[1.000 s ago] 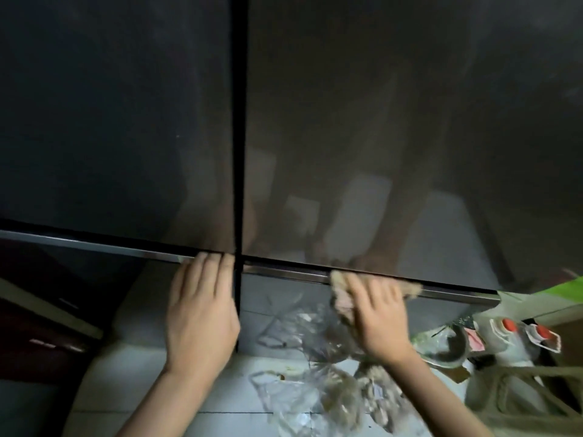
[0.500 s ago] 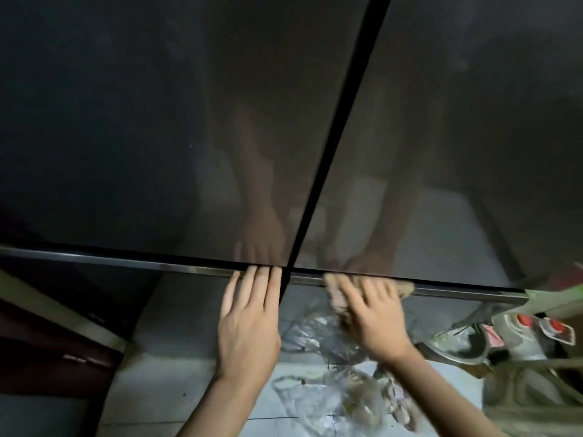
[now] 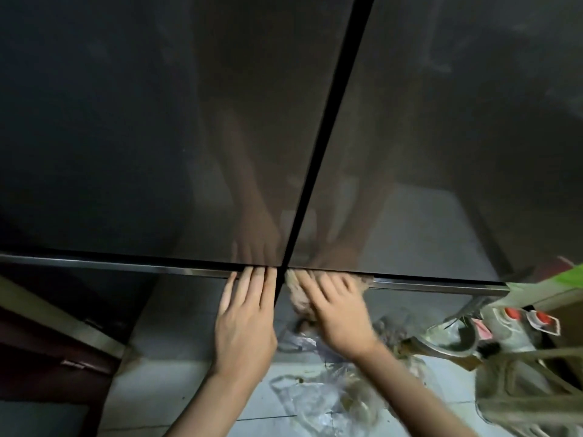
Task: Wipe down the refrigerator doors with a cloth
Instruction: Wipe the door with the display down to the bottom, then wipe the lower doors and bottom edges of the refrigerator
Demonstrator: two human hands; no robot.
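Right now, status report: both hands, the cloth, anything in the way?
Left hand flat against dark glossy refrigerator doors, beside centre seam. Right hand pressing crumpled beige cloth at metal strip. Clear plastic bags on floor.

left hand (image 3: 244, 329), fingers straight and together, flat on lower edge of dark glossy left refrigerator door (image 3: 142, 137) beside black centre gap (image 3: 325, 127). right hand (image 3: 339, 313), blurred, presses crumpled beige cloth (image 3: 296, 298) against silver trim strip (image 3: 441, 286) under right refrigerator door (image 3: 457, 121). clear plastic bags (image 3: 315, 402) on pale tiled floor (image 3: 176, 389).
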